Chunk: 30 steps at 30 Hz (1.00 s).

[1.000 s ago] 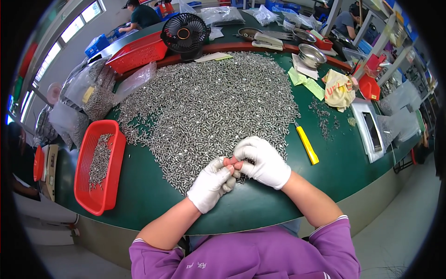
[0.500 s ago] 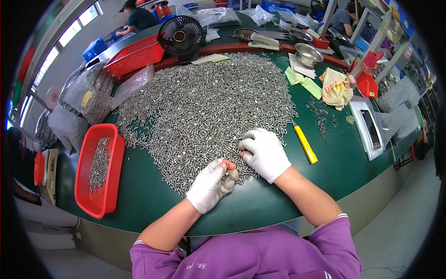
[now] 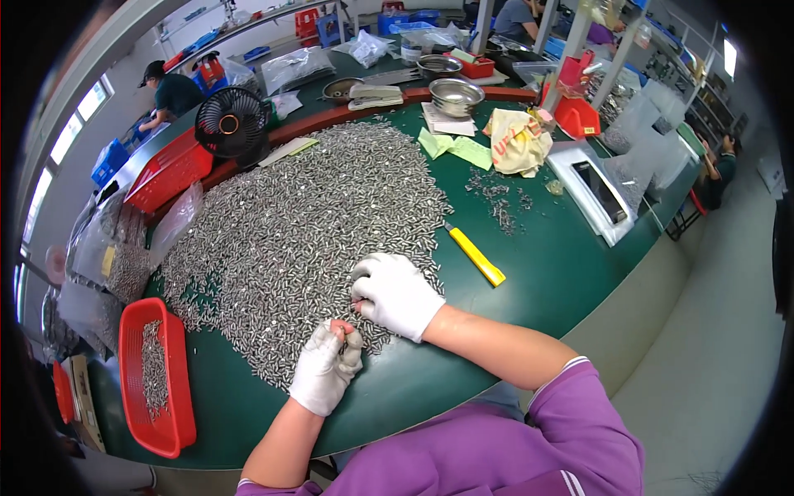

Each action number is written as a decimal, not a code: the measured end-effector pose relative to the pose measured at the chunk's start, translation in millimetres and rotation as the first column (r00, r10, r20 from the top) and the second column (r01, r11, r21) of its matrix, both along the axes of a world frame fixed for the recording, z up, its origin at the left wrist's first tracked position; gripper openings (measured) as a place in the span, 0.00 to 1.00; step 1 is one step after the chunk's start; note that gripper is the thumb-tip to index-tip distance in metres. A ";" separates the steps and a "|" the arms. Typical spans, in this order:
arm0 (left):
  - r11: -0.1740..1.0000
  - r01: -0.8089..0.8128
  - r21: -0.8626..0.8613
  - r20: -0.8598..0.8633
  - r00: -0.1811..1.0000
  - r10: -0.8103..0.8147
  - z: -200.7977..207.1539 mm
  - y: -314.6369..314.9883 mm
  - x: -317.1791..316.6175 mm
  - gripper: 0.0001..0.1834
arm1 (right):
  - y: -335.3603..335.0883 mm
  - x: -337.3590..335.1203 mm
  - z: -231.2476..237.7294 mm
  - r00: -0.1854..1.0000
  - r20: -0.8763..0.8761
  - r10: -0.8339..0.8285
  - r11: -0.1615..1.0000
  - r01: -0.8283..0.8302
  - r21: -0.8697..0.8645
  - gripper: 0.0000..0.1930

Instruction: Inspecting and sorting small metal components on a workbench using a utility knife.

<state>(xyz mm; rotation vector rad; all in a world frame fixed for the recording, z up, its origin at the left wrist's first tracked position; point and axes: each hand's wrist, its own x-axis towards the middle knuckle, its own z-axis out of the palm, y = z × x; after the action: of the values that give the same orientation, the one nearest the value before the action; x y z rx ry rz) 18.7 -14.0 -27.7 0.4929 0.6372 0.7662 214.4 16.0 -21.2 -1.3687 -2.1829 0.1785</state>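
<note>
A broad pile of small silvery metal pins covers much of the green table. At its near edge, my left hand, in a white glove with bare fingertips, is closed in a pinch. A tiny metal pin seems to show between its thumb and finger. My right hand, gloved likewise, rests against the pile just right of and beyond the left one. Its fingers are curled down and pressed together; whatever they hold is hidden.
Left of the pile stands a red basket partly filled with pins. A yellow-handled knife-like tool lies to the right, below dark scraps. Beyond are a black fan, a metal bowl, a crumpled cloth bag and a phone.
The view has turned rightward, so the table and both hands appear farther left. Both hands keep their closed poses by the pile's near edge.
</note>
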 end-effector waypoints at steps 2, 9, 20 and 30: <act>0.999 0.033 0.011 0.036 0.999 -0.034 0.8 2.5 1.3 0.06 | 0.6 -0.1 -3.7 1.000 -0.014 -0.004 0.999 0.004 0.045 0.07; 1.000 0.024 0.021 0.046 0.999 -0.025 3.8 1.8 0.4 0.10 | -2.4 4.6 12.8 0.986 -0.166 -0.001 0.990 0.024 0.136 0.06; 0.997 0.022 0.068 0.077 0.997 -0.027 2.1 1.6 1.3 0.08 | -13.2 -5.8 11.8 0.843 -0.463 0.273 0.953 -0.304 0.008 0.07; 0.999 0.024 0.040 0.043 0.999 -0.026 2.2 3.7 -0.6 0.10 | -1.5 15.0 14.5 0.985 -0.022 -0.172 0.982 0.174 0.070 0.09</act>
<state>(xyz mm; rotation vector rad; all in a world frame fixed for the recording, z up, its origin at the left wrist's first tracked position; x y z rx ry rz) 18.1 -10.3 -25.4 0.5180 0.5757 0.7648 229.4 14.5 -6.7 -1.5025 -2.0253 0.0455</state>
